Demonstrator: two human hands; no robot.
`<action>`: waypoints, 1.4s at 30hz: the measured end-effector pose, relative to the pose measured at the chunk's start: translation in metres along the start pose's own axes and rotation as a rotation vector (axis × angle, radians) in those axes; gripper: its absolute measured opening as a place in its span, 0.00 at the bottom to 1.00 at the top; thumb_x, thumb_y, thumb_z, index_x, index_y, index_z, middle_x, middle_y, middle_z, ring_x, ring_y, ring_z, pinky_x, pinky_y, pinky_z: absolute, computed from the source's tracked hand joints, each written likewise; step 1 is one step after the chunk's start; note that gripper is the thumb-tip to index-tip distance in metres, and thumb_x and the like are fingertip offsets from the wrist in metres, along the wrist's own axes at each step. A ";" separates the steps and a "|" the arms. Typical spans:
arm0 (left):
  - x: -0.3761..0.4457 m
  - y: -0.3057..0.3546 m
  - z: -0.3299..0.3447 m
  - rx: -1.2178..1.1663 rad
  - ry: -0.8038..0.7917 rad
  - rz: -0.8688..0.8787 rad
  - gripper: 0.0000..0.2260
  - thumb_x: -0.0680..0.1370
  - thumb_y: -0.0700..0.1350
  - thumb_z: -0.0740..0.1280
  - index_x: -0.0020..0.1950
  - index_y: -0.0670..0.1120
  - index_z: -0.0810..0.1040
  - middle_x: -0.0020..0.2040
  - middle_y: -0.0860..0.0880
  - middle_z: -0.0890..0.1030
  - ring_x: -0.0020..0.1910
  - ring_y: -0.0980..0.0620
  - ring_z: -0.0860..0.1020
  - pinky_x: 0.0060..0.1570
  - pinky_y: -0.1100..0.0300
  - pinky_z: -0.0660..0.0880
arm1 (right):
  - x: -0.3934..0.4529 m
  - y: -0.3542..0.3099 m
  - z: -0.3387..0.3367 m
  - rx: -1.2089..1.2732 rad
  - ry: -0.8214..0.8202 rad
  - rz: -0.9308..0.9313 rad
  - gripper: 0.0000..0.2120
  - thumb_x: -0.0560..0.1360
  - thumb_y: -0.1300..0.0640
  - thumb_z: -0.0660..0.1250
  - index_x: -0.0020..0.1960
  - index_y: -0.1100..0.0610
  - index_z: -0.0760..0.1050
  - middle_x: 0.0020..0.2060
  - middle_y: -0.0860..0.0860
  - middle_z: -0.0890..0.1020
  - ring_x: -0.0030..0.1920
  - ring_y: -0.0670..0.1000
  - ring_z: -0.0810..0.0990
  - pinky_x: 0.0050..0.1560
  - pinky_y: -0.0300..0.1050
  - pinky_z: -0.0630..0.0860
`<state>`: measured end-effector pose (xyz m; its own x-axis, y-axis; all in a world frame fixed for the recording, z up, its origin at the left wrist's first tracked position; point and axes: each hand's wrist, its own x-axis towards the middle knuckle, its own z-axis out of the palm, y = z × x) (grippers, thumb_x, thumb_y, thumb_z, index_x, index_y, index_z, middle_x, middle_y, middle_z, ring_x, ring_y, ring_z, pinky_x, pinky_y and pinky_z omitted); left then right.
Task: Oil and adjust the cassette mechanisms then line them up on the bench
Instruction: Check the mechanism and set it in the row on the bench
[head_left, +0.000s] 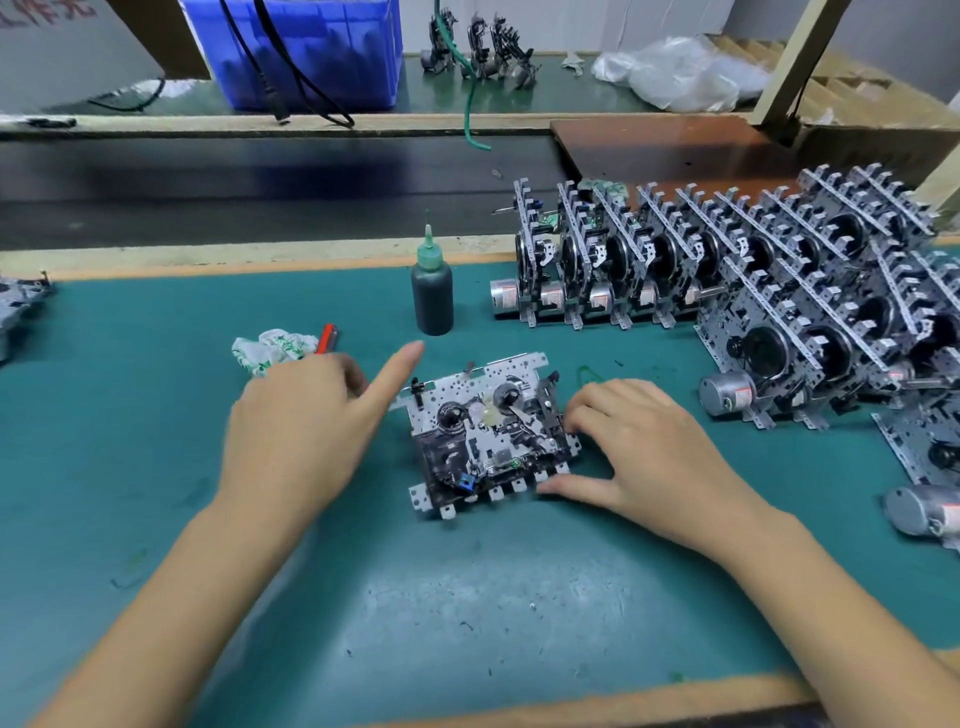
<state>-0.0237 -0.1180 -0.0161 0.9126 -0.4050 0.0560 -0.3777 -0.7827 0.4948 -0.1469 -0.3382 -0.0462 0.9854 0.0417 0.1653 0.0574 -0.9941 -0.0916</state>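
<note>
Steadying the cassette mechanism (493, 436) flat on the desk (156, 467), the right hand (639, 447) curls its grip over one edge; the left hand (311, 431) hovers open alongside, unladen. One-sided pressure could skid it.

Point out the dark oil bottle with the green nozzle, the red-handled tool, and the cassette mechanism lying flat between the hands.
Dark oil bottle with green nozzle (432, 299): head view, on its dark body.
Red-handled tool (327, 338): head view, on the red handle.
Flat metal cassette mechanism (488, 434): head view, on its middle plate.
</note>
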 end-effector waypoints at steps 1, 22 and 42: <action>-0.009 0.001 -0.001 0.159 0.012 0.054 0.41 0.62 0.82 0.40 0.29 0.49 0.75 0.25 0.50 0.76 0.30 0.48 0.74 0.29 0.58 0.65 | -0.001 -0.002 0.003 -0.009 0.038 -0.005 0.32 0.69 0.29 0.54 0.43 0.57 0.77 0.41 0.48 0.78 0.45 0.52 0.77 0.55 0.47 0.71; -0.029 -0.015 0.043 0.055 0.122 0.384 0.24 0.61 0.72 0.61 0.28 0.51 0.77 0.17 0.49 0.68 0.17 0.47 0.70 0.21 0.60 0.67 | 0.000 -0.008 0.024 0.083 0.310 -0.057 0.23 0.70 0.37 0.63 0.31 0.56 0.69 0.30 0.46 0.69 0.36 0.51 0.70 0.49 0.40 0.64; -0.023 -0.012 0.049 0.124 0.287 0.434 0.25 0.63 0.70 0.62 0.25 0.49 0.63 0.16 0.48 0.67 0.16 0.46 0.70 0.22 0.64 0.60 | 0.003 -0.005 0.029 0.100 0.371 -0.065 0.23 0.70 0.37 0.63 0.30 0.56 0.67 0.30 0.45 0.66 0.35 0.49 0.68 0.43 0.39 0.59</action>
<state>-0.0483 -0.1227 -0.0657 0.6682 -0.5716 0.4762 -0.7294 -0.6293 0.2683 -0.1397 -0.3304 -0.0740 0.8549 0.0471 0.5166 0.1512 -0.9753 -0.1613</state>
